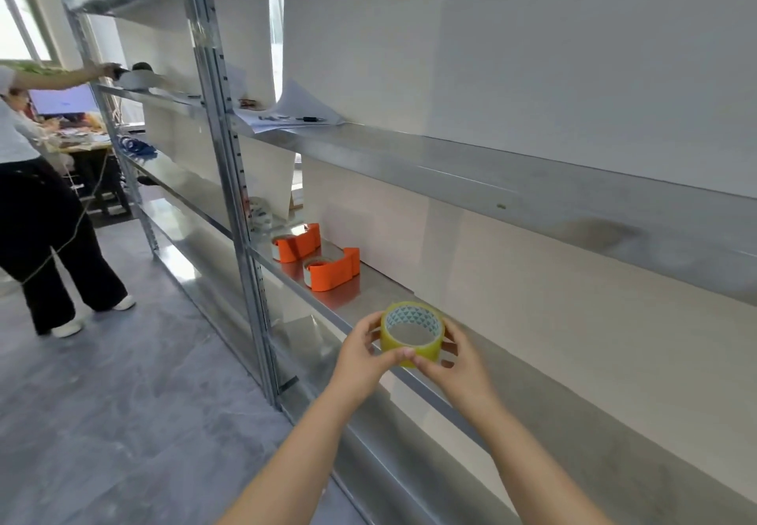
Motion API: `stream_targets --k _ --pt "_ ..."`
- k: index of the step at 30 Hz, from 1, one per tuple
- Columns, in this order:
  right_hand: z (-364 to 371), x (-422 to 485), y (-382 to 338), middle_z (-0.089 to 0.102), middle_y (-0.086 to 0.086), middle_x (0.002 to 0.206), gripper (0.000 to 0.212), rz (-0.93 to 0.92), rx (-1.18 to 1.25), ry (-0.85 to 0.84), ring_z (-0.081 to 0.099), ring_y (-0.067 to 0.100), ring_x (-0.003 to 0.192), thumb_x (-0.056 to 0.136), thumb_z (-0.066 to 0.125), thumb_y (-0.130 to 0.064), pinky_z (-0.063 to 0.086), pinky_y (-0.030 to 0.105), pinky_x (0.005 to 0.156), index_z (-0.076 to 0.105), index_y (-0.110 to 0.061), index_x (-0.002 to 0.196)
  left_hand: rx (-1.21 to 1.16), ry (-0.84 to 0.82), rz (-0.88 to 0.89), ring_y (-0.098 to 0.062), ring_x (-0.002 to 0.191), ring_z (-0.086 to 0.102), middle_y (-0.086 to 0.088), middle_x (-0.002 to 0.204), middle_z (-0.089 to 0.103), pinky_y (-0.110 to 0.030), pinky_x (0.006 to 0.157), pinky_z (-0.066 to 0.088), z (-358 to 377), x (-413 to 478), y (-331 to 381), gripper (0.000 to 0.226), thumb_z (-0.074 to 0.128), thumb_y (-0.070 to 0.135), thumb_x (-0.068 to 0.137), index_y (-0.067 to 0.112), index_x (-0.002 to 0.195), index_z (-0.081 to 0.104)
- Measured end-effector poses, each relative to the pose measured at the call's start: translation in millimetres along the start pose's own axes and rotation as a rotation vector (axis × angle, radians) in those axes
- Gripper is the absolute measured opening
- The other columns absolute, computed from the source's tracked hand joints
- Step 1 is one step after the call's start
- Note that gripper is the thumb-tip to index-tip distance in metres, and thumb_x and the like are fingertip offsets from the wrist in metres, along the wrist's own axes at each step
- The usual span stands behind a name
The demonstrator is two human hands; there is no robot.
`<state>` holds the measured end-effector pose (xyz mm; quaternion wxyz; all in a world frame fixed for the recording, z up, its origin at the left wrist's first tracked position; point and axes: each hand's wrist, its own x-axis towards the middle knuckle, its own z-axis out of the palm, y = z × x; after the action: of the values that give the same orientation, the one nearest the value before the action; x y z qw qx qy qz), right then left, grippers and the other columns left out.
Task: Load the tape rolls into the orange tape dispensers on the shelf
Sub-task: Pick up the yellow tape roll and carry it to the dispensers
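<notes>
I hold a yellowish clear tape roll [411, 345] with a patterned inner core between both hands, just above the front edge of the metal shelf [512, 369]. My left hand [362, 354] grips its left side and my right hand [452, 362] its right side. Two orange tape dispensers lie further left on the same shelf: the nearer dispenser [332, 269] and the farther dispenser [297, 242], each with a roll in it. More tape rolls [259, 213] stand behind them by the upright.
A metal upright post [241, 213] divides the shelving. The upper shelf [450, 164] carries papers and a pen [295, 118]. A person [45, 205] stands at the far left reaching onto a shelf. Grey floor lies to my left.
</notes>
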<state>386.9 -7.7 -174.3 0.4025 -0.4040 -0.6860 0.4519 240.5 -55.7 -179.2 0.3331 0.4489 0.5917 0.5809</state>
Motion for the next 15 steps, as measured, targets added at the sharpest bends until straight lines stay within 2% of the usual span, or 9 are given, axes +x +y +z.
stream_targets --k 2,4,8,12,15 --pt "12 19 5 0.060 -0.001 0.121 0.063 0.005 0.006 0.000 0.055 0.011 0.106 0.068 0.078 -0.012 0.044 0.023 0.084 0.051 -0.022 0.124 -0.003 -0.002 0.002 0.006 0.106 0.056 0.020 0.113 0.061 -0.011 0.081 0.044 -11 19 -5 0.058 0.084 0.019 0.063 0.040 0.107 0.053" --pt "23 41 9 0.061 -0.003 0.120 0.064 -0.007 0.016 -0.014 0.055 0.010 0.107 0.068 0.078 -0.012 0.044 0.019 0.082 0.051 -0.023 0.125 -0.015 0.015 0.007 0.008 0.106 0.056 0.018 0.115 0.062 -0.014 0.083 0.044 -21 39 -14 0.059 0.084 0.019 0.062 0.040 0.108 0.053" --pt "42 86 17 0.060 0.000 0.122 0.063 0.005 0.028 -0.022 0.055 0.013 0.107 0.069 0.077 -0.008 0.043 0.021 0.084 0.050 -0.018 0.126 -0.026 0.032 -0.002 -0.004 0.113 0.056 0.011 0.119 0.063 -0.026 0.097 0.043 -32 81 -26 0.062 0.084 0.018 0.062 0.036 0.113 0.053" --pt "55 128 26 0.059 -0.001 0.120 0.062 -0.011 -0.011 0.043 0.056 0.013 0.104 0.069 0.076 -0.008 0.043 0.019 0.079 0.050 -0.019 0.124 -0.041 0.008 0.007 -0.016 0.120 0.056 -0.002 0.126 0.061 -0.042 0.108 0.040 -38 131 -31 0.070 0.083 0.009 0.063 0.017 0.125 0.051" --pt "64 159 32 0.059 0.000 0.119 0.062 0.014 -0.036 0.067 0.056 0.014 0.104 0.069 0.076 -0.010 0.045 0.020 0.079 0.049 -0.017 0.125 -0.044 -0.022 0.013 -0.018 0.119 0.056 -0.005 0.125 0.061 -0.042 0.108 0.041 -40 165 -35 0.064 0.079 0.002 0.066 0.019 0.121 0.051"
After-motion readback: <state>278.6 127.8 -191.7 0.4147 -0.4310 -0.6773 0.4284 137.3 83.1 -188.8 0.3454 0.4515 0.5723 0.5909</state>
